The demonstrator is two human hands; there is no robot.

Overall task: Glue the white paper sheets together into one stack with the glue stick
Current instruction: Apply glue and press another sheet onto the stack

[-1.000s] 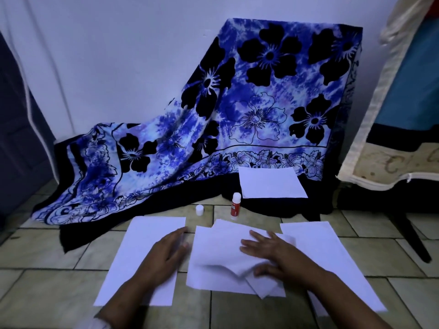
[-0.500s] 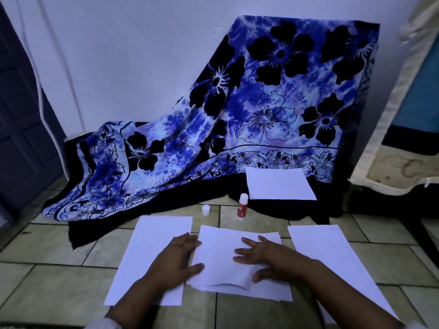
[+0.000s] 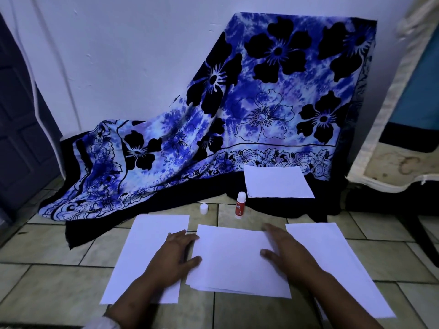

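1. Two hands are lying flat, fingers straight: left hand (image 3: 174,254) is pressing the paper stack (image 3: 232,260) at its left edge, right hand (image 3: 283,250) its right.
2. Beyond the right hand's fingertips, the glue stick (image 3: 240,205) is standing upright.

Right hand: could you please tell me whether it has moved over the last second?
Yes. The right hand has slid rightward across the middle stack, away from the glue stick toward the right sheet.

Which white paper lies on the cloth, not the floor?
The far sheet, behind the glue stick, on the floral cloth's dark hem; the others lie on floor tiles.
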